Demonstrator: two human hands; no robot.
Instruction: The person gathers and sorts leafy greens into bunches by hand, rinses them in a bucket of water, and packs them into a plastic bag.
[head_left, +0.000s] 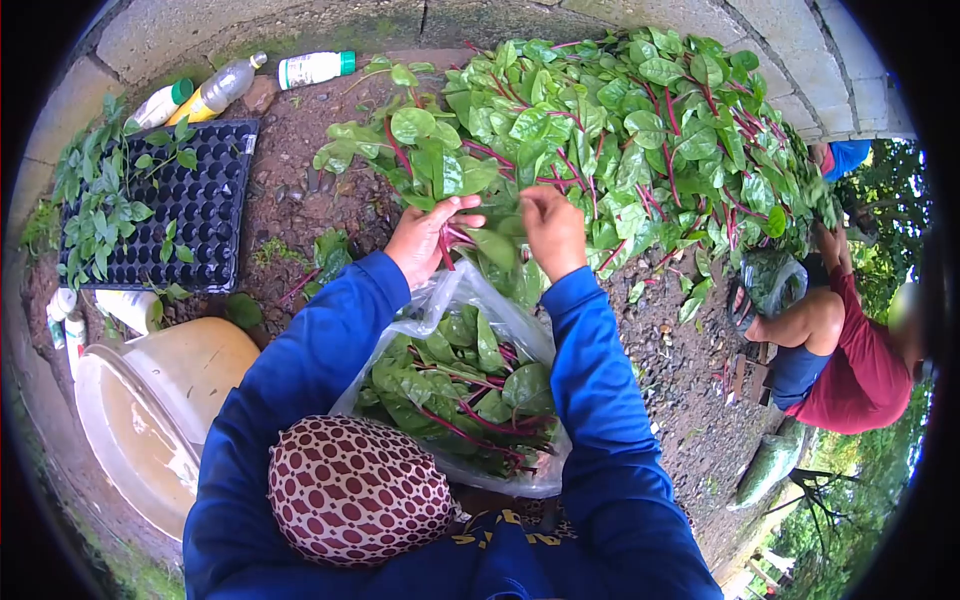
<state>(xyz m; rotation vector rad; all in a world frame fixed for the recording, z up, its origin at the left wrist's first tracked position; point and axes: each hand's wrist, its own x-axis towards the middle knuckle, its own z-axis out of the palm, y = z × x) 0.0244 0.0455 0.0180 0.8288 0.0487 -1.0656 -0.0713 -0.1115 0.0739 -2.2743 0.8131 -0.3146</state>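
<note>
My left hand (pixel 428 240) is closed around a small bunch of red-stemmed Malabar spinach (pixel 425 165), its leaves fanning out above the fingers and cut stems below. Close by on the right, my right hand (pixel 556 232) has its fingers curled into a pinch beside a leaf (pixel 496 248); what it grips is hidden. Below both hands, between my forearms, a clear plastic bag (pixel 540 345) gapes with more spinach stems and leaves (pixel 465 385) inside. A large heap of the same greens (pixel 640 140) spreads on the ground beyond my hands.
A black seedling tray (pixel 215 200) lies at the left under a leafy plant, with bottles (pixel 318 68) behind it. A beige basin (pixel 190 370) stands at lower left. At right, another person (pixel 845 370) crouches by the heap, near a plastic bag (pixel 775 280). A block wall (pixel 250 30) curves behind.
</note>
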